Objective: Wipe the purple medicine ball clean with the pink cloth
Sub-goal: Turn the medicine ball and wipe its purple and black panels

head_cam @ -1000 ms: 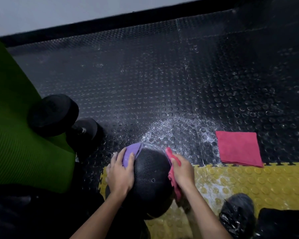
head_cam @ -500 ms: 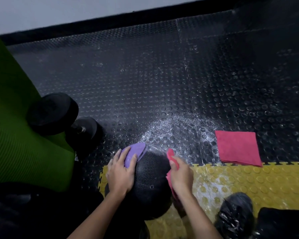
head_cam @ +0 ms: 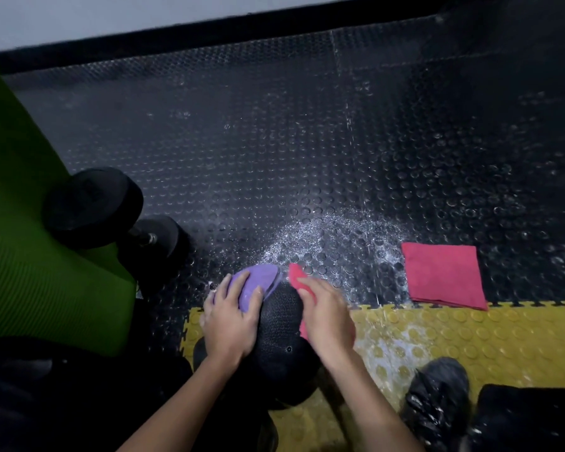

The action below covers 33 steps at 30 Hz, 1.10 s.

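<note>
Under right hand (head_cam: 328, 318), pink cloth (head_cam: 298, 275)

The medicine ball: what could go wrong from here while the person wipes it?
The medicine ball is round, and the left hand alone seems to steady it; a hard stroke by the right hand may roll it toward the dumbbell.
The floor beyond the ball looks wet with spray, so the ball or the pink cloth could pick up dirt there.

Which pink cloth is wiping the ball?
The bunched pink cloth that the right hand presses against the medicine ball. The other pink cloth lies folded flat on the black floor, off to the right, untouched.
</note>
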Tool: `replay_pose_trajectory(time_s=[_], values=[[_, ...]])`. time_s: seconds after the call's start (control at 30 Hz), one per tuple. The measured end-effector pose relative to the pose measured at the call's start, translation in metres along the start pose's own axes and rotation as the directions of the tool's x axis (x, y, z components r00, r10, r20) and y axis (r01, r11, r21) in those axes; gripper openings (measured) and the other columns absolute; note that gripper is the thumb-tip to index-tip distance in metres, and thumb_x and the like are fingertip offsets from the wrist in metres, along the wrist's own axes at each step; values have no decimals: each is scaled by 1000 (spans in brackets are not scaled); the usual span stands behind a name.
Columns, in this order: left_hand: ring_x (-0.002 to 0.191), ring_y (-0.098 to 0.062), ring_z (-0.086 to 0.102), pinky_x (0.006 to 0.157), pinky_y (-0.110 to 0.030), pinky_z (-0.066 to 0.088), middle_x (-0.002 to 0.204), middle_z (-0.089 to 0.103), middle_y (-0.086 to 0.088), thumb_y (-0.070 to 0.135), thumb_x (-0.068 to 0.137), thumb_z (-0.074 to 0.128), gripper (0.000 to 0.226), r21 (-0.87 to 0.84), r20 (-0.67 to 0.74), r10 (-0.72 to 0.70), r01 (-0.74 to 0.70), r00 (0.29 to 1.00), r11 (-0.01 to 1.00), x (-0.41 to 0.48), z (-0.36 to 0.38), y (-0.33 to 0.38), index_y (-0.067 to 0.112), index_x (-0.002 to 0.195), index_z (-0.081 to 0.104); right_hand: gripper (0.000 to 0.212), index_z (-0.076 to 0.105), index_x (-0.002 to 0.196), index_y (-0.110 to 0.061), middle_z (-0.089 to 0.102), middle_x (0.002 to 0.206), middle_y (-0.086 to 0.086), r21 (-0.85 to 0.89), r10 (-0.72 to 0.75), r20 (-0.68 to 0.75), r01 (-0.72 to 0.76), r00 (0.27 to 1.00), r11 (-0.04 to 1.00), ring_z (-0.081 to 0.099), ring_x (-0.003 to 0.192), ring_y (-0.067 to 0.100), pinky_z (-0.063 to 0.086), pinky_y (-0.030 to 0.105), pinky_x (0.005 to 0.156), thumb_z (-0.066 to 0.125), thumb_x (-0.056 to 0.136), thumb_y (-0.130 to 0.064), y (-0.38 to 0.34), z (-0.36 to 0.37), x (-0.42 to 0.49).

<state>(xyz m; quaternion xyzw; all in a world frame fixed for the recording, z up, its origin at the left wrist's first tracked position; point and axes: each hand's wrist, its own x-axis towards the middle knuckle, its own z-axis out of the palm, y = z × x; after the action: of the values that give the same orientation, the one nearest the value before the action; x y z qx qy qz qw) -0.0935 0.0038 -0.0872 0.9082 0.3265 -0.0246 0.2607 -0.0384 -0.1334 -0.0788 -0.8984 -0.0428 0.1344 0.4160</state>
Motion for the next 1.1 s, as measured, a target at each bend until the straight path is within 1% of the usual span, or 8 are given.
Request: replay_pose_trajectory(time_s=[0.13, 0.3, 0.53, 0.6, 0.73, 0.83, 0.97, 1.1], values=[[136, -23, 31, 112, -44, 26, 150, 34, 7, 75, 69, 10, 84, 54, -40, 19, -17, 999, 998, -4, 5, -3, 39, 139, 40, 26, 65, 111, -18, 63, 112, -2, -6, -278, 46, 279, 959, 960, 52, 107, 16, 34, 21, 95, 49, 91, -21, -8, 10, 6], [137, -23, 28, 112, -42, 24, 150, 33, 10, 74, 67, 8, 83, 77, -34, 16, -13, 999, 997, -5, 7, 7, 42, 136, 41, 25, 61, 115, -21, 59, 78, -6, 183, 223, 87, -236, 971, 954, 47, 54, -3, 36, 2, 44, 45, 95, -18, 20, -19, 15], [136, -24, 28, 110, -44, 26, 148, 36, 9, 73, 68, 11, 81, 122, -33, 76, -72, 997, 990, -8, 10, 12, 42, 135, 43, 27, 60, 117, -22, 58, 120, -6, -99, -142, 46, 146, 989, 984, 47, 108, 16, 32, 19, 90, 46, 93, -20, -5, -3, 2], [136, -24, 29, 109, -44, 26, 148, 36, 9, 73, 68, 11, 81, 120, -44, 63, -57, 997, 991, -9, 10, 11, 42, 135, 43, 25, 63, 113, -20, 60, 112, -4, -45, -183, 15, 184, 983, 982, 52, 100, 15, 33, 11, 82, 48, 93, -18, -2, -2, 4], [137, -22, 25, 110, -44, 23, 149, 33, 12, 75, 65, 8, 83, 102, -22, 45, -42, 999, 994, -9, 7, 17, 45, 135, 41, 22, 63, 110, -20, 61, 79, -6, 162, 218, 50, -223, 975, 961, 50, 55, -4, 34, 4, 44, 46, 94, -20, 22, -20, 10], [138, -23, 22, 112, -45, 21, 151, 30, 13, 76, 63, 6, 84, 116, 13, 62, -63, 998, 991, -6, 7, 22, 47, 136, 38, 22, 63, 110, -20, 66, 92, 0, 70, 324, 37, -326, 945, 943, 57, 72, 11, 39, 17, 59, 47, 94, -19, 30, -21, 9], [138, -24, 23, 112, -46, 22, 151, 30, 12, 75, 64, 6, 84, 139, 10, 68, -69, 998, 988, -5, 10, 22, 47, 137, 38, 26, 62, 114, -22, 60, 116, -2, -72, 23, -9, -24, 1000, 997, 50, 106, 20, 36, 25, 88, 49, 92, -19, 7, -8, 4], [138, -23, 24, 112, -45, 23, 150, 31, 12, 75, 64, 7, 84, 131, -6, 43, -42, 999, 991, -5, 9, 19, 47, 136, 39, 25, 63, 112, -22, 60, 111, -5, -10, -78, -14, 78, 997, 997, 52, 100, 16, 37, 22, 83, 49, 92, -19, 6, -4, 8]])
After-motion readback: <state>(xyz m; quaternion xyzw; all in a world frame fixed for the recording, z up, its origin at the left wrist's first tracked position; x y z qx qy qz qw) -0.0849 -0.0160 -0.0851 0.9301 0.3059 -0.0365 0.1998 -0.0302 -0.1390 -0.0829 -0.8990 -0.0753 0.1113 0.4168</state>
